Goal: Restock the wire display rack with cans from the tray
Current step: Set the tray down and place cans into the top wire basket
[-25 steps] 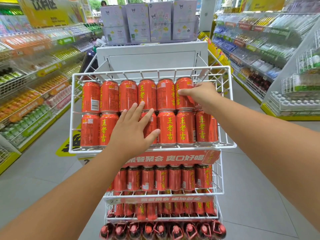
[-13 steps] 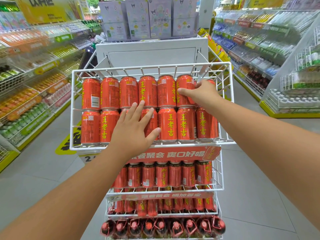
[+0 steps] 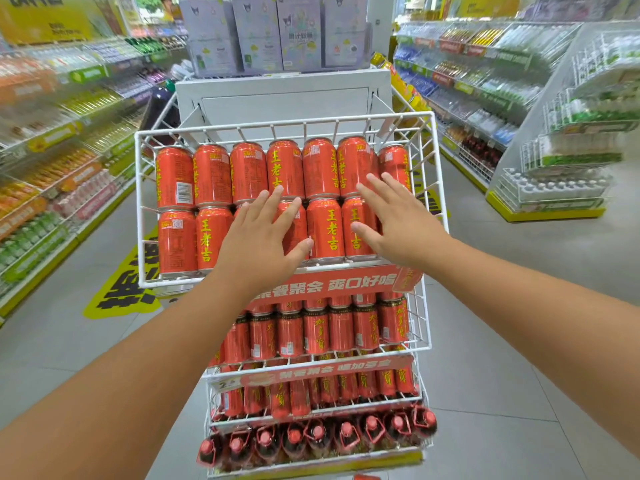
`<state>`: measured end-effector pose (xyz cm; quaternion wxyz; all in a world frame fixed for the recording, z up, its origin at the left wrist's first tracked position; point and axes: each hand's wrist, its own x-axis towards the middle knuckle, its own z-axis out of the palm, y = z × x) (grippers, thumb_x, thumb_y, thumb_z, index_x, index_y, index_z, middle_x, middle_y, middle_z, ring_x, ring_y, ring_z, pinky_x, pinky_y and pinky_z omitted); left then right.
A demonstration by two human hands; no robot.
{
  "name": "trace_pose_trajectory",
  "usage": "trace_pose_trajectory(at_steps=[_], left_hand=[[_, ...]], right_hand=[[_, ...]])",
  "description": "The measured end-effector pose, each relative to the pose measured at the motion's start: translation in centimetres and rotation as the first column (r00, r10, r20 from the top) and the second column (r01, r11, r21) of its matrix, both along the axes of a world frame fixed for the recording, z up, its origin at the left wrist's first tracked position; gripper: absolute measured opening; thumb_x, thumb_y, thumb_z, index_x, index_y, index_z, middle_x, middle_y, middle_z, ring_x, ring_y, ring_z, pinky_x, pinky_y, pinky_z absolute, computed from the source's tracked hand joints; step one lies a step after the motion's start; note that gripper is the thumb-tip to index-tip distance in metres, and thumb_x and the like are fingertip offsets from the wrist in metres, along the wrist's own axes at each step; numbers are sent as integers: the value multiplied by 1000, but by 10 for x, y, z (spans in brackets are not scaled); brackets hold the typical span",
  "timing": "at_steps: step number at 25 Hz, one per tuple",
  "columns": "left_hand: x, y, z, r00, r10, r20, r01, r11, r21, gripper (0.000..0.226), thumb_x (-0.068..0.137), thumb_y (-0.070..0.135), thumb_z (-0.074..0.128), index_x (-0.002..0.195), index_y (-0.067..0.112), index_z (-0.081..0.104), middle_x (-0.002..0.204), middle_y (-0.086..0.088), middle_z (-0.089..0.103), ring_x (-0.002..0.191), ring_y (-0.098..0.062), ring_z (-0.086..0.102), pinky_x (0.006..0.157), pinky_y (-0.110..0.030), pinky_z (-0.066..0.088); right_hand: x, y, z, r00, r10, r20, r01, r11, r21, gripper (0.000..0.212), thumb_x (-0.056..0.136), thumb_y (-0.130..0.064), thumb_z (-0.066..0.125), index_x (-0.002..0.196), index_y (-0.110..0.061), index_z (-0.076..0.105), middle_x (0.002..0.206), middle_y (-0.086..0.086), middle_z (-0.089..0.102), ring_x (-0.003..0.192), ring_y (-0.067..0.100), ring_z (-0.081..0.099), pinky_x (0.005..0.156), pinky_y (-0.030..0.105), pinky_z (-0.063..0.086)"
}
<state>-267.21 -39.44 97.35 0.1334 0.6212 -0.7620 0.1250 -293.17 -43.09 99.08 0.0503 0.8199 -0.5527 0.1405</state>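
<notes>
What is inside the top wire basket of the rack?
The top wire basket holds red cans in two rows. The left hand and right hand cover part of the front row.

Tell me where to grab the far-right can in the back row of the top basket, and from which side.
Grip the far-right can round its upper body, coming from above and the front. It stands upright against the basket's right wire wall, a neighbouring can pressing its left, so only its top and front look free. The right hand hovers open nearest.
</notes>
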Motion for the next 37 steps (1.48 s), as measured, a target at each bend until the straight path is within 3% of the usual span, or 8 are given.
trace_pose_trajectory(at_steps=[9,14,17,20,27,30,34,37], left_hand=[[-9,32,-27,996,-92,-21,91,996,-14,79,96,70,31,164,30,25,173,-5,13,160,-26,10,129,-50,12],[-29,73,-52,992,-120,-34,121,992,18,76,97,67,35,163,28,28,173,-5,16,159,-26,15,128,-49,15],[-49,103,-78,996,-76,-38,77,996,44,76,98,65,38,163,27,29,172,-6,18,159,-26,16,128,-48,16],[-69,138,-117,999,2,-40,2,995,101,77,98,66,38,163,27,28,172,-5,18,159,-26,17,128,-50,18],[-98,210,-229,992,66,-105,-44,979,199,77,95,62,47,160,22,37,169,-8,28,156,-29,26,125,-51,27],[-94,226,-296,983,83,-161,-45,974,224,78,94,63,46,159,22,38,169,-7,29,155,-28,27,124,-51,30],[-83,261,-433,958,153,-244,-78,954,289,77,95,61,52,161,26,35,171,-2,23,158,-22,21,123,-42,25],[-73,291,-551,940,200,-276,-86,923,376,80,93,66,45,161,26,34,171,-1,22,158,-22,20,123,-43,31]], right_hand=[[-6,72,-19,1000,-11,-16,11,1000,1,77,103,-61,40,166,-24,16,175,0,5,161,20,-1,128,38,3],[-23,103,-50,999,48,24,-48,999,0,76,102,-59,43,165,-24,18,174,-1,10,161,18,1,129,41,12],[-46,122,-80,991,125,53,-124,992,-31,75,101,-55,46,163,-18,26,172,2,18,161,21,7,128,43,19],[-71,147,-123,979,194,66,-194,981,-5,73,102,-52,48,162,-14,30,172,3,22,161,20,9,128,39,16],[-96,199,-237,954,272,128,-292,940,178,77,100,-55,49,163,-18,25,171,-2,22,160,17,11,126,44,28],[-89,211,-295,954,264,140,-289,933,212,78,100,-54,51,164,-18,25,171,-2,22,160,16,11,127,40,25],[-74,230,-422,966,214,142,-248,921,300,79,101,-55,49,166,-21,17,173,-9,12,160,9,1,122,25,7],[-68,247,-532,967,195,162,-239,915,326,79,100,-52,54,165,-20,22,172,-6,18,160,13,6,128,32,13]])
